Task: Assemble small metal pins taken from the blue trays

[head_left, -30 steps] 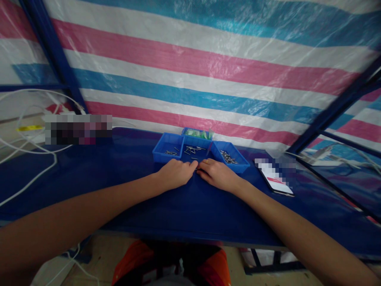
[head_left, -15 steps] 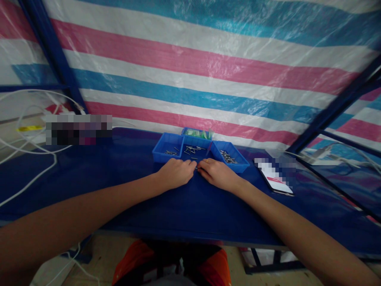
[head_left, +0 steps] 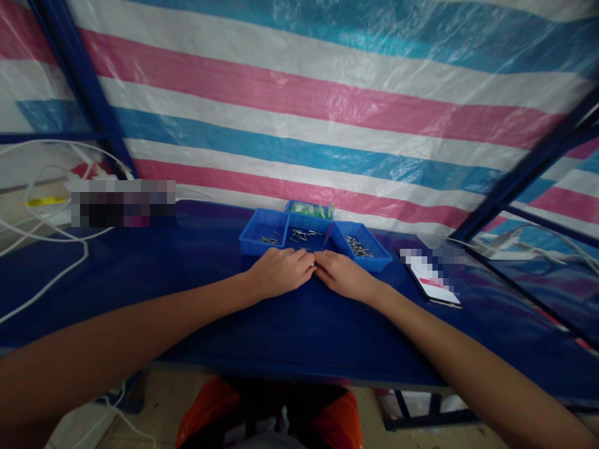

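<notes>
My left hand (head_left: 283, 272) and my right hand (head_left: 344, 274) meet fingertip to fingertip above the blue table, both closed in a pinch. A small shiny metal piece (head_left: 312, 264) shows between them, mostly covered by the fingers; it looks like one of the thin metal pins. Just beyond the hands, several loose pins (head_left: 302, 235) lie on the table. A blue bin (head_left: 249, 239) with some pins in it stands beyond my left hand. Beyond my right hand is another blue bin (head_left: 381, 257), holding a larger heap of metal pieces.
A third blue bin (head_left: 309, 221) at the back holds green-and-clear plastic packaging (head_left: 309, 211). To the right lies a phone (head_left: 433, 280). White cables (head_left: 87, 249) run over the table's left end. A striped plastic sheet (head_left: 327, 118) hangs behind, between blue metal posts.
My left fingertips have moved slightly right, closing up against my right fingertips. Less of the small metal piece shows, and the loose pin nearest the hands is now partly covered.
</notes>
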`<state>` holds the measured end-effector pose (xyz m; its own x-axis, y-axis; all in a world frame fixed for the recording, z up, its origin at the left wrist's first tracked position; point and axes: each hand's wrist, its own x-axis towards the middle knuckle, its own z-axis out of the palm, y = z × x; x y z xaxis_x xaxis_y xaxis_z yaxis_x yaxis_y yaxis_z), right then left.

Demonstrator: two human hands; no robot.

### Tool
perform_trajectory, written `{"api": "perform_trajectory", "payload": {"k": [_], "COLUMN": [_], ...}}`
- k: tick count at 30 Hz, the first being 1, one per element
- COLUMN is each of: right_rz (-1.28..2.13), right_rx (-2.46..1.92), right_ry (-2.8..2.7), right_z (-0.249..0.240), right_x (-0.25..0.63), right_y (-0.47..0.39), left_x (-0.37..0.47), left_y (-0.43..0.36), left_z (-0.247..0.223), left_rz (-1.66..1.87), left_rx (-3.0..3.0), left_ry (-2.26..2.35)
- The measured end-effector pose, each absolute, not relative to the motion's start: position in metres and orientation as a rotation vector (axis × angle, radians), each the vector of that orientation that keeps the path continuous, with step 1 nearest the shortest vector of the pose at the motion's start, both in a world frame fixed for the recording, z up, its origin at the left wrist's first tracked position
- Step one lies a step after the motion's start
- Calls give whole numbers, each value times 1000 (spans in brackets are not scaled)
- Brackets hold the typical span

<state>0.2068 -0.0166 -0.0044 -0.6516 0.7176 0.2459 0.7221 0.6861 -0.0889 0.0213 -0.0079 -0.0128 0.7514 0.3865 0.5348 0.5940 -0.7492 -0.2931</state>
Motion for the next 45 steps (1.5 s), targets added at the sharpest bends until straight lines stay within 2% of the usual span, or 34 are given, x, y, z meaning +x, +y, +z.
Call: {"api": "perform_trajectory", "payload": {"k": [23,35,45], "right_rz": [-80,-44,3], "right_rx": [-1130,-1196,-1185], "right_ry": [-2580,-2620,-2627], "right_z": [1,-1,-5], "right_x": [208,210,208], "right_y": [-17,-15,-14], "left_x": [20,21,22], "left_y": [-6,-7,-8], "left_z": [-14,-12,-13], "left_rz": [-380,-424,-544], "left_rx": [-2637,-2561,-2588], "left_ry": [-950,-1028,-786]}}
